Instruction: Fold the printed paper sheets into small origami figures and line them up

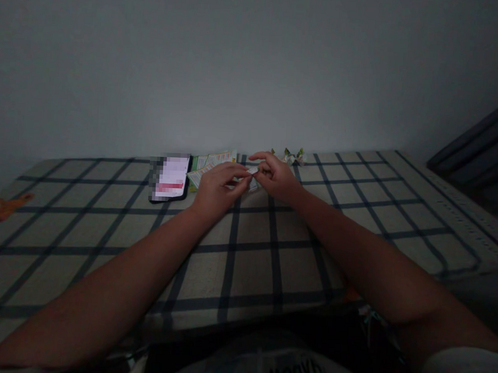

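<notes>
Near the back of the table, my left hand (220,186) and my right hand (277,178) meet. Their thumbs and fingertips are closed on a small piece of printed paper (253,169), white with fine marks. My right index finger points out to the left above it. Partly behind my left hand lie printed green-and-white paper sheets (209,161) with text and orange bands. Beyond my right hand sit several small crumpled or folded green-and-white pieces (295,156), too small to name.
A phone (170,177) with a lit screen lies left of the papers. The checked tablecloth (249,263) covers the table, with an orange figure (4,208) at far left. A pale wall (246,71) stands behind; dark slats (477,144) are at right.
</notes>
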A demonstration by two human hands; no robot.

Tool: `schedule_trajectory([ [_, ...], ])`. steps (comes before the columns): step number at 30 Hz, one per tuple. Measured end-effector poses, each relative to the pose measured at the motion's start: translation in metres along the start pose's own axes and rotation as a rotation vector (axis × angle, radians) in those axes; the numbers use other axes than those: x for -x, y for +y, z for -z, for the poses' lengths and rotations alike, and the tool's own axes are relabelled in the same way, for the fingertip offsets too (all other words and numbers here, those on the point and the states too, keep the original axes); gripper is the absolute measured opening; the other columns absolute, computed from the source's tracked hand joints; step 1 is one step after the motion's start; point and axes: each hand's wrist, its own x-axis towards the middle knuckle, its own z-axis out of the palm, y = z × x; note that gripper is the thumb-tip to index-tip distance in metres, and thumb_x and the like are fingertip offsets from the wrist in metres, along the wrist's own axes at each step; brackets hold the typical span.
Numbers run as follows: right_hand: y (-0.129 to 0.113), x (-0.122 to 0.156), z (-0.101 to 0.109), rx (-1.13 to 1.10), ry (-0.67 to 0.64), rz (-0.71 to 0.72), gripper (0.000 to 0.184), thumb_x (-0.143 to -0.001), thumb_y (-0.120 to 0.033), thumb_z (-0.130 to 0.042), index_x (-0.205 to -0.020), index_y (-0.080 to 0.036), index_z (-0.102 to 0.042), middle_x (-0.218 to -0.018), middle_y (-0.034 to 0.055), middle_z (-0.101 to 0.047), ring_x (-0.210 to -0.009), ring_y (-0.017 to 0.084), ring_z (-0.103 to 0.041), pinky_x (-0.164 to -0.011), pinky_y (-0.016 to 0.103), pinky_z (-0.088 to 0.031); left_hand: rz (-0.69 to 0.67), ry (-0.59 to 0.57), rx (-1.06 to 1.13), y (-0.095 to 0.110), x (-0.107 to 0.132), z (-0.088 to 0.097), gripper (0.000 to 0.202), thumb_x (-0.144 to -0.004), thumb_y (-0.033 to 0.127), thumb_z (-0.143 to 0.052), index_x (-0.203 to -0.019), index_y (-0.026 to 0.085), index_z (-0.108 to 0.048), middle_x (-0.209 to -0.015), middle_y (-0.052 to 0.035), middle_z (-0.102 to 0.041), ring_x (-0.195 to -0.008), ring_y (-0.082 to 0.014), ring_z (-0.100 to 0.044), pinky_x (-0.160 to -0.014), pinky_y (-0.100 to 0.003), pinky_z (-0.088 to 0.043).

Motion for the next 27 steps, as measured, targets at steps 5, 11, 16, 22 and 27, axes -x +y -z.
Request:
schedule_trajectory([
  [5, 0.002, 0.0, 0.003, 0.03, 0.0, 0.017, 0.037, -0.091, -0.025, -0.051, -0.126, -0.017, -0.048, -0.07, -0.0053, -0.055, -0.059, 0.012, -0.046, -0.06, 0.026, -0.038, -0.004, 0.015, -0.003, 0.0, -0.002, 0.001, 0.016, -0.091, 0.032, -0.066, -0.088, 0.019, -0.075, -0.099, -0.0066, -0.076, -0.091, -0.0173, -0.071, -0.072, -0.027, -0.06],
  [11, -0.003, 0.002, 0.011, 0.186, 0.018, 0.081, 0.038, -0.087, -0.024, -0.057, -0.125, -0.02, -0.053, -0.09, 0.0027, -0.066, -0.075, 0.016, -0.061, -0.074, 0.031, -0.047, 0.135, -0.003, 0.014, -0.009, -0.001, -0.003, 0.017, -0.088, 0.031, -0.069, -0.1, 0.02, -0.073, -0.093, -0.0046, -0.074, -0.084, -0.0163, -0.069, -0.067, -0.025, -0.059],
  [16, 0.002, 0.001, 0.012, 0.164, 0.07, 0.076, 0.026, -0.086, -0.031, -0.062, -0.109, -0.02, -0.06, -0.1, 0.0067, -0.069, -0.086, 0.018, -0.066, -0.074, 0.03, -0.05, 0.099, -0.01, 0.034, -0.01, -0.001, -0.003, 0.013, -0.091, 0.028, -0.065, -0.101, 0.02, -0.07, -0.095, -0.0038, -0.07, -0.087, -0.0151, -0.067, -0.071, -0.025, -0.059],
  [22, 0.005, -0.001, 0.01, 0.161, 0.06, 0.152, 0.018, -0.09, -0.033, -0.059, -0.097, -0.018, -0.065, -0.093, 0.0062, -0.069, -0.078, 0.016, -0.061, -0.071, 0.03, -0.049, 0.074, 0.03, 0.048, -0.008, -0.001, -0.002, 0.018, -0.093, 0.027, -0.063, -0.11, 0.021, -0.065, -0.102, -0.0041, -0.066, -0.09, -0.0143, -0.065, -0.074, -0.025, -0.06],
  [27, 0.001, 0.0, 0.012, 0.261, 0.027, 0.206, 0.015, -0.092, -0.032, -0.059, -0.092, -0.018, -0.066, -0.09, 0.006, -0.07, -0.076, 0.016, -0.059, -0.074, 0.031, -0.047, 0.053, -0.021, 0.041, -0.011, -0.002, -0.001, 0.016, -0.092, 0.033, -0.066, -0.102, 0.021, -0.067, -0.095, -0.0034, -0.067, -0.087, -0.0151, -0.065, -0.072, -0.026, -0.061],
])
